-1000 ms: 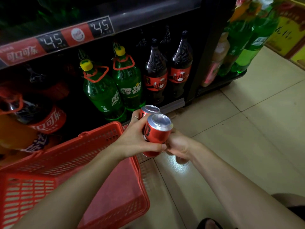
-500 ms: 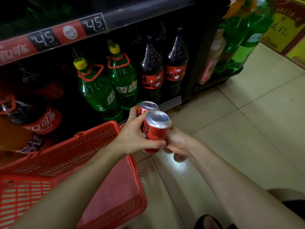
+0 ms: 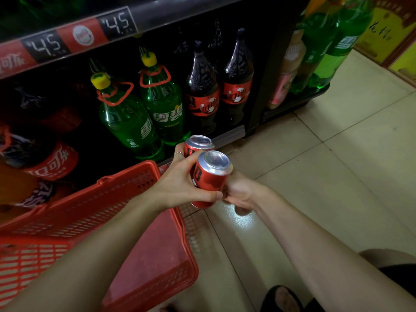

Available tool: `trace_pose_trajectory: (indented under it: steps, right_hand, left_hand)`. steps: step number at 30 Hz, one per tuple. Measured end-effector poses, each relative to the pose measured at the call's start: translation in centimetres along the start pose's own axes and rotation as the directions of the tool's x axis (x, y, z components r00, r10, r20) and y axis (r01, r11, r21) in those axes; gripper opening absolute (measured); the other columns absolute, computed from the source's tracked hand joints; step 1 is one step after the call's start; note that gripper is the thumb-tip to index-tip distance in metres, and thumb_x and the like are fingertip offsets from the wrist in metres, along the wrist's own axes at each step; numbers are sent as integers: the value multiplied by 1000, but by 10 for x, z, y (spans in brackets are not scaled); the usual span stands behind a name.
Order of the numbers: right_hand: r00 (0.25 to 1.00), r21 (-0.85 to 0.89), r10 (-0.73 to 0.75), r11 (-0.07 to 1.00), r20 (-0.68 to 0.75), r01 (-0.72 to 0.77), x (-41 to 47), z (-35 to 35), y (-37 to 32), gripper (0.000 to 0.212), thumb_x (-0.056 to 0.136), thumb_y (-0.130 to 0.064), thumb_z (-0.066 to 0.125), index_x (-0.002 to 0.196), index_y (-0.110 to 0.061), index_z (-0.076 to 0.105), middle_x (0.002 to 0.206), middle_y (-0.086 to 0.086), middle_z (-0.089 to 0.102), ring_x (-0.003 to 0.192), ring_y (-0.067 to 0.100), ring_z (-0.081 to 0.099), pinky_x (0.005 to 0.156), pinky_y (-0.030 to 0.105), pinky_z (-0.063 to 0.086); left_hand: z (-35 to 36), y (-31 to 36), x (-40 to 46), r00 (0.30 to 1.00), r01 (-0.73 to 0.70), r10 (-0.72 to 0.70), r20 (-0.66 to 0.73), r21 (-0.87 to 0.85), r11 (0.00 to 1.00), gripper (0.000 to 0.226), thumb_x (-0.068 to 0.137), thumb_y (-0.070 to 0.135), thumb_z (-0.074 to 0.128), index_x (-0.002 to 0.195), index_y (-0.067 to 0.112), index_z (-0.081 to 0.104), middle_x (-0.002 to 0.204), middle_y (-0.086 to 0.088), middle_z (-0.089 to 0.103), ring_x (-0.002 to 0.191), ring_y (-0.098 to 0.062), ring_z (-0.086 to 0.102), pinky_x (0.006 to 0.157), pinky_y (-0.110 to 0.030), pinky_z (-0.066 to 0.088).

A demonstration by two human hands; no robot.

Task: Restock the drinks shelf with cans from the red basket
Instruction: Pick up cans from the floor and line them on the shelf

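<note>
Two red cans with silver tops are held together above the floor, just right of the red basket (image 3: pixel 126 197). The near can (image 3: pixel 210 176) sits in front, the far can (image 3: pixel 198 144) behind it, closer to the shelf. My left hand (image 3: pixel 180 185) wraps both cans from the left, thumb across the near can's base. From the right, my right hand (image 3: pixel 240 192) grips the near can's lower side, its fingers hidden behind the can. The dark bottom drinks shelf (image 3: pixel 229 134) stands right behind the cans.
Green soda bottles (image 3: pixel 128 122) and dark cola bottles (image 3: pixel 202 95) fill the bottom shelf. More green bottles (image 3: pixel 335 48) stand on a rack to the right. A price strip (image 3: pixel 67 39) runs above. Beige tiled floor (image 3: pixel 337 167) spreads right. My foot (image 3: pixel 281 298) is at the bottom.
Both hands with the two cans have stayed together and held their grip; the camera view has shifted slightly, so the shelf and cans sit a little lower and left in frame.
</note>
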State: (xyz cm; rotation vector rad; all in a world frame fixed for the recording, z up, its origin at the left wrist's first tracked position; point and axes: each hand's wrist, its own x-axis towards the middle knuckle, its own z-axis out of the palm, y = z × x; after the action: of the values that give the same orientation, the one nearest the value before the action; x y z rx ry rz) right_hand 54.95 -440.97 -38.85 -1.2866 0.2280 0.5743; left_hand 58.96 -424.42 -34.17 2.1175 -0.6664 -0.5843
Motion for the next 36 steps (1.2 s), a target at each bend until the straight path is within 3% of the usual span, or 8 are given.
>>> trace_pose_trajectory:
  steps: [3,7,13,17,23,26,31,36]
  right_hand:
    - [1000,-8,8,1000,13,-8,-10,-1,-7,22,104,-11,51,120,-3,63,109,10,75,100,20,72,86,38,60]
    - [986,-65,46,996,-161,-57,-19,-16,-14,45,95,21,30,106,-16,54,49,-12,62,37,-1,56,34,9,37]
    - [614,-416,-159,858,-773,-302,-7,-87,67,73,73,1,63,143,-20,51,138,6,55,123,29,58,99,37,52]
    - [714,-432,75,750,-696,-501,-11,-92,113,97,73,-28,82,156,-23,32,150,6,40,139,32,41,113,40,40]
    - [752,-606,-121,679,-648,-413,1,-88,142,61,75,-33,77,132,-26,53,124,2,51,112,31,56,93,38,52]
    - [708,-547,-142,744,-691,-385,0,-93,134,56,70,-22,83,120,-22,59,115,3,56,102,29,61,85,34,52]
    - [591,20,186,961,-785,-276,-11,-114,111,71,43,-11,84,109,-13,58,96,8,67,88,25,66,68,32,54]
    - [664,101,174,984,-727,-147,-25,-100,65,68,36,-11,75,104,-7,67,88,8,68,82,23,64,67,28,47]
  left_hand:
    - [4,3,1,997,-33,33,-63,-5,999,84,45,60,83,123,60,52,139,4,35,122,34,19,104,4,23]
    - [11,0,5,993,-13,10,-122,-22,1000,83,46,62,85,123,62,52,137,4,36,127,22,30,112,-12,30]
    - [13,-5,9,981,21,-19,-191,4,1000,82,49,62,84,126,53,57,143,1,31,122,34,15,111,-13,28]
    - [14,-7,9,977,18,-13,-213,25,1000,79,49,62,82,123,57,55,143,2,31,120,36,12,108,-8,25]
    - [22,-2,9,970,108,-122,-211,-73,991,73,47,63,85,110,72,51,136,6,32,131,-4,38,108,-13,32]
    - [23,-2,10,969,111,-128,-212,-91,990,71,46,64,85,106,77,49,135,6,34,134,-9,37,100,-5,28]
    - [20,-1,10,965,111,-135,-224,-120,987,72,46,64,85,106,78,48,134,8,34,134,-9,38,108,-15,33]
    - [14,13,9,952,55,-95,-290,-145,988,72,47,63,84,105,82,47,128,21,35,137,-13,34,106,-12,29]
